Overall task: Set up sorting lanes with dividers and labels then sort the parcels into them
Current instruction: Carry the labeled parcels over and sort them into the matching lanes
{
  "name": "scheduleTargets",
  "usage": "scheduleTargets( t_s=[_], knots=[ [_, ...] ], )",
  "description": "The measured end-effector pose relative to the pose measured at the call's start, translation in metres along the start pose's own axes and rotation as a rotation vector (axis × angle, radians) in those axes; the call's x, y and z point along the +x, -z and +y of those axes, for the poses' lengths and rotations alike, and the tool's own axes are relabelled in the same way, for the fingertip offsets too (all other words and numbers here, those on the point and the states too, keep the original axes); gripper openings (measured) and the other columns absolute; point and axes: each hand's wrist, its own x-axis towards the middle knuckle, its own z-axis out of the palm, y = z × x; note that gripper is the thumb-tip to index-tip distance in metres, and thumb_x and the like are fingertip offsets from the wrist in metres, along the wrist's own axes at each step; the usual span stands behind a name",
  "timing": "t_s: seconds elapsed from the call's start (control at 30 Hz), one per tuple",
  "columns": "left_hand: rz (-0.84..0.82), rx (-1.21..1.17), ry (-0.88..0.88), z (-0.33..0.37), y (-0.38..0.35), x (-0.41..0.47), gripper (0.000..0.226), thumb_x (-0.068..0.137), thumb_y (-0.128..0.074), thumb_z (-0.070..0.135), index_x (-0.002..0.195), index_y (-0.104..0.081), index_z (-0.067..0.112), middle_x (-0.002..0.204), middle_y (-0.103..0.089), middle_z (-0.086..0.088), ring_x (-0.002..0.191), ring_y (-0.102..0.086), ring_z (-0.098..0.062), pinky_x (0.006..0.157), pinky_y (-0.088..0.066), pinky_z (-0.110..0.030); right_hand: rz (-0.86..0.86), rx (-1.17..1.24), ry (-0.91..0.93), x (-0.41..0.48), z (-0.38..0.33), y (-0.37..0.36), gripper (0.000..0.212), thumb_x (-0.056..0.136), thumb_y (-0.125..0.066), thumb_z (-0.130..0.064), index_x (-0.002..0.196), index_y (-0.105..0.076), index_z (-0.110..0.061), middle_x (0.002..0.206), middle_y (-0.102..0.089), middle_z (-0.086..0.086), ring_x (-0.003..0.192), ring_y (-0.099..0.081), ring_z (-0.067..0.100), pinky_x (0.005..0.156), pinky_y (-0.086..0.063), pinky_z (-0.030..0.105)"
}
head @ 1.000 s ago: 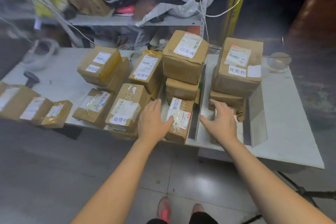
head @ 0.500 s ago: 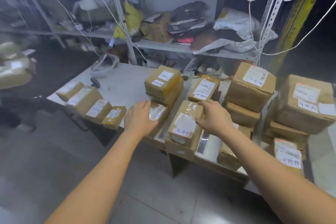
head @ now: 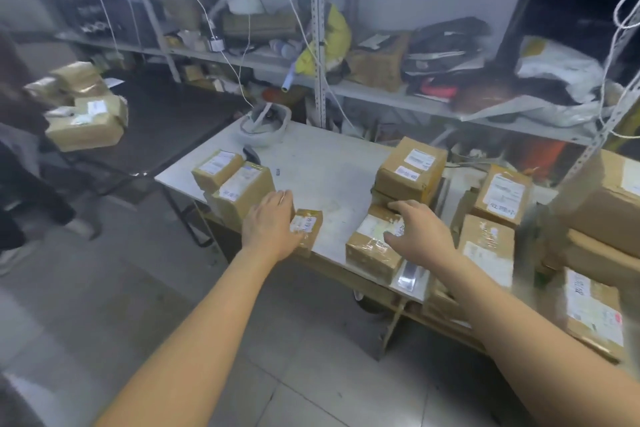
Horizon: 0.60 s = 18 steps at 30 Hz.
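Note:
Brown taped parcels with white labels lie in groups on the white table (head: 329, 170). My left hand (head: 270, 227) lies palm down at the left group, beside a flat parcel (head: 244, 192) and overlapping a small parcel (head: 308, 225); whatever is under the palm is hidden. My right hand (head: 420, 236) hovers with fingers spread over a shiny taped parcel (head: 370, 250), its fingertips at the foot of a two-high stack (head: 410, 168). A clear divider strip (head: 408, 276) runs along the table edge by that parcel. Further right stand more labelled parcels (head: 504, 194).
Metal shelving (head: 398, 94) crammed with bags and boxes rises behind the table. A white bowl-like object (head: 265, 125) and a black scanner (head: 251, 153) sit at the far left corner. A person at the left carries stacked parcels (head: 83, 123). Large boxes (head: 609, 198) stand at the right.
The view has swung to the left end of the table. Both hands moved left: the left from the middle parcels to the left group, the right onto the taped parcel.

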Motion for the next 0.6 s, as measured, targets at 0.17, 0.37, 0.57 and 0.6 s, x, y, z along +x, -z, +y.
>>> scheduleTargets(
  t_s=[0.17, 0.37, 0.57, 0.6],
  knots=[
    [-0.004, -0.01, 0.063, -0.064, -0.002, 0.036, 0.084, 0.088, -0.061, 0.052, 0.155, -0.022, 0.016, 0.158, -0.029, -0.002, 0.146, -0.025, -0.02, 0.117, -0.026, -0.038, -0.004, 0.025, 0.018, 0.054, -0.045, -0.029, 0.061, 0.087, -0.064, -0.037, 0.144, -0.046, -0.026, 0.145, -0.049, -0.005, 0.13, -0.046, 0.018, 0.091, -0.05, 0.036],
    [-0.009, 0.052, 0.123, -0.14, 0.001, 0.095, 0.081, 0.087, -0.06, 0.053, 0.152, -0.028, 0.016, 0.153, -0.037, -0.002, 0.14, -0.035, -0.022, 0.112, -0.033, -0.038, -0.043, 0.081, 0.028, 0.133, -0.102, -0.068, 0.062, 0.088, -0.064, -0.038, 0.145, -0.043, -0.025, 0.146, -0.047, -0.003, 0.131, -0.046, 0.021, 0.096, -0.046, 0.038],
    [0.006, 0.017, 0.214, -0.206, -0.012, 0.143, 0.075, 0.085, -0.062, 0.051, 0.147, -0.038, 0.016, 0.146, -0.045, -0.001, 0.134, -0.041, -0.021, 0.103, -0.041, -0.038, -0.115, 0.123, 0.01, 0.189, -0.152, -0.103, 0.063, 0.087, -0.062, -0.038, 0.146, -0.041, -0.028, 0.149, -0.043, -0.005, 0.138, -0.038, 0.019, 0.1, -0.043, 0.038],
    [0.007, -0.01, 0.231, -0.216, -0.016, 0.149, 0.072, 0.083, -0.063, 0.051, 0.143, -0.041, 0.017, 0.141, -0.049, 0.0, 0.13, -0.043, -0.021, 0.099, -0.043, -0.038, -0.126, 0.117, 0.001, 0.194, -0.161, -0.109, 0.063, 0.088, -0.061, -0.038, 0.146, -0.041, -0.029, 0.149, -0.043, -0.005, 0.138, -0.038, 0.018, 0.1, -0.043, 0.038]
  ],
)
